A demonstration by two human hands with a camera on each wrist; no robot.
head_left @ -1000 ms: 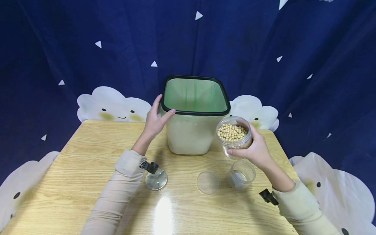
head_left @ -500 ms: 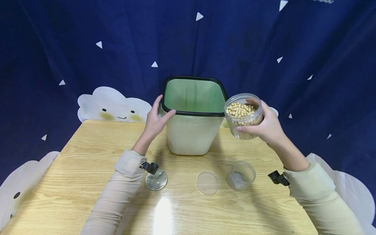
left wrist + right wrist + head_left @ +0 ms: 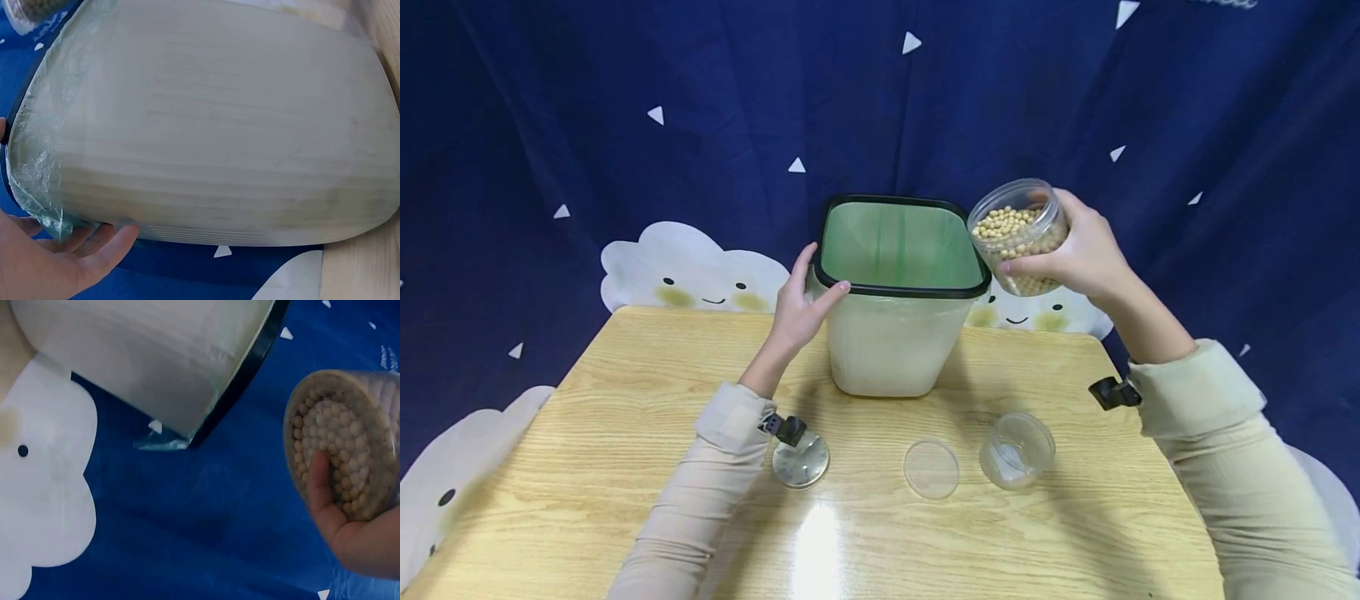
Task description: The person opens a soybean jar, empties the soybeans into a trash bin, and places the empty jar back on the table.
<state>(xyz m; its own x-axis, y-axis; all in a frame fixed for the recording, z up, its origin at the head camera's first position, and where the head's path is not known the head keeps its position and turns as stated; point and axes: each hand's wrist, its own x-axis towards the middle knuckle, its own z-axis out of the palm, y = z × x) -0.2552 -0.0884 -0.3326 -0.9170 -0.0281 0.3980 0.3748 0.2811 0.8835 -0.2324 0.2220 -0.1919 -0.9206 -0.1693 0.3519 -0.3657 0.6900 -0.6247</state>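
Observation:
A pale trash can (image 3: 891, 350) with a black rim (image 3: 898, 292) and green bag lining (image 3: 898, 237) stands at the table's back. My left hand (image 3: 796, 318) holds its front left corner, thumb on the rim, fingers along the side. In the left wrist view, the fingers (image 3: 103, 256) lie against the can's side by the bag's overhang (image 3: 37, 162). My right hand (image 3: 1082, 254) grips a clear plastic jar (image 3: 1028, 285) of soybeans (image 3: 1002, 223), raised beside the can's right rim and tilted toward its opening. A digit lies across the jar's base (image 3: 337, 450) in the right wrist view.
On the wooden table (image 3: 662, 400) lie a round silver lid (image 3: 801, 462) near my left wrist and a clear disc (image 3: 931, 469). Right of the disc is a clear plastic cup (image 3: 1018, 450). A blue curtain (image 3: 730, 100) with cloud shapes hangs behind.
My right hand has lifted the soybean jar from above the cup, up past the can's right side to rim height, and the jar now tilts left. My left hand has stayed put.

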